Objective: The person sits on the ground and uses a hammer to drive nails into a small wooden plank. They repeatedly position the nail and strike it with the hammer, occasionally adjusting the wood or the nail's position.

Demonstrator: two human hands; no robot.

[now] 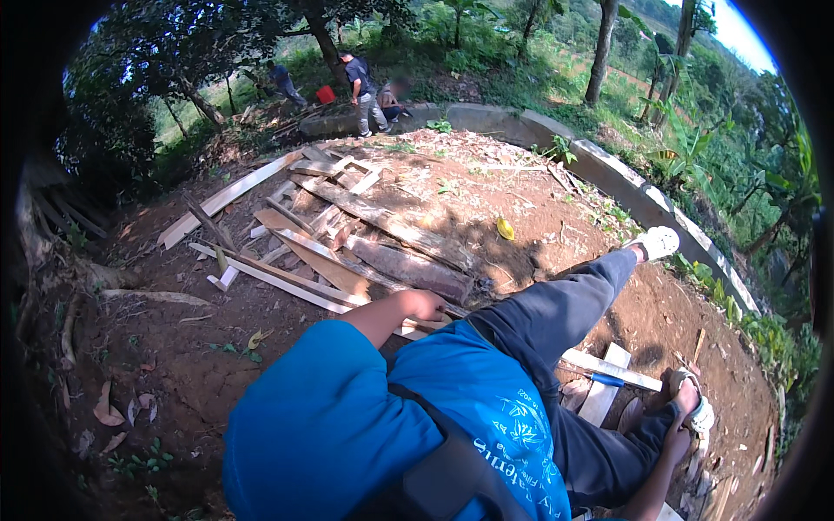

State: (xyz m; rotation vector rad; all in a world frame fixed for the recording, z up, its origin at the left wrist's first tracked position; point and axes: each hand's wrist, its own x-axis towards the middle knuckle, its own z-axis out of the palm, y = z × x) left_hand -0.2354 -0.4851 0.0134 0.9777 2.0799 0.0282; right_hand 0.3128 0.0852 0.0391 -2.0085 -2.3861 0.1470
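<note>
My left hand [423,305] rests beside my left thigh, against the edge of the stacked wooden planks [326,282]. Its fingers curl downward and are mostly hidden. Down at the lower right, my right hand [675,445] is at my right ankle, just below the light-coloured shoe [702,417]; its fingers are too small and covered to make out. Close to that foot, two pale wood strips [599,404] lie crossed on the soil. On them rests a slim tool with a blue handle [607,379] and a thin shaft, which looks like a screwdriver.
A long pale board [230,191] and a thick weathered beam [408,267] belong to the lumber pile. A yellow object [505,228] lies on the dirt. A low concrete wall [625,178] curves along the right. Several people, one standing [360,91], are near a red container [326,95].
</note>
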